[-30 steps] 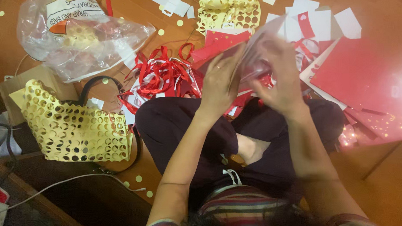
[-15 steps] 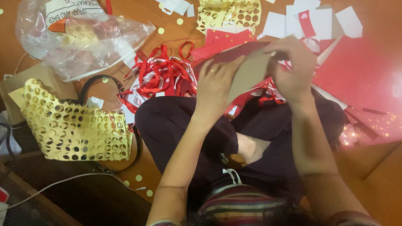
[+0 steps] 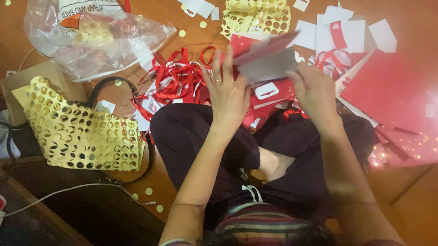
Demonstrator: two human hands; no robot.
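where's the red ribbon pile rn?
Head view, upper centre: the ribbon pile lies on the floor just left of the left hand, between the plastic bag and the person's knee.
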